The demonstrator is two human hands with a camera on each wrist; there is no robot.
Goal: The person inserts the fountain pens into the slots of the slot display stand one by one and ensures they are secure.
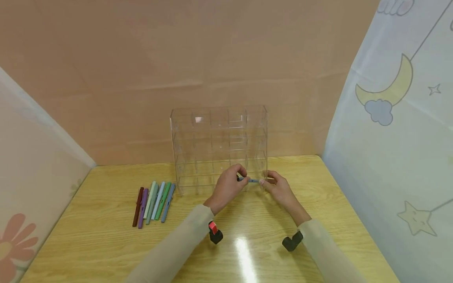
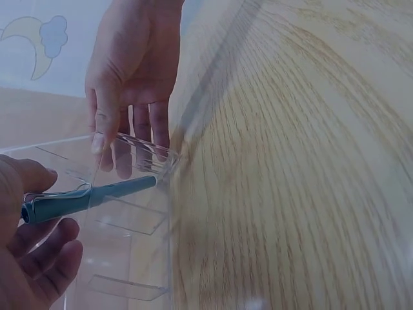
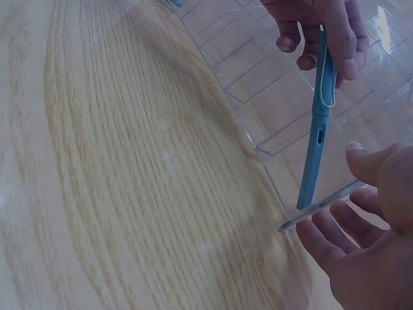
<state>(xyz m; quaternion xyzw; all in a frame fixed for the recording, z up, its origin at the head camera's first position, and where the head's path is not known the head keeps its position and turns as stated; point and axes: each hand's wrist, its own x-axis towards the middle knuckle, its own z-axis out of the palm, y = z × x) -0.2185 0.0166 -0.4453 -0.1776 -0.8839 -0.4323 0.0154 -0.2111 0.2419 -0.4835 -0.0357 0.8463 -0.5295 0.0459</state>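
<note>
A clear acrylic rack (image 1: pixel 174 149) with rows of compartments stands upright on the table. In front of its lower right part, my left hand (image 1: pixel 227 185) pinches a blue-teal pen (image 1: pixel 253 181) by its clip end, between thumb and fingers. The right wrist view shows the metal clip on the pen (image 3: pixel 312 155) and its far end close to the rack's side wall (image 3: pixel 322 205); whether they touch I cannot tell. My right hand (image 1: pixel 282 192) holds that side wall, thumb on one side and curled fingers (image 3: pixel 339 226) on the other.
Left of the rack, several pens lie side by side on the wooden table (image 1: pixel 106 204): a dark red one (image 1: pixel 138 206), a purple one (image 1: pixel 143 208), and green and blue ones. A brown backdrop (image 1: pixel 219 51) hangs behind, with patterned sheets at both sides.
</note>
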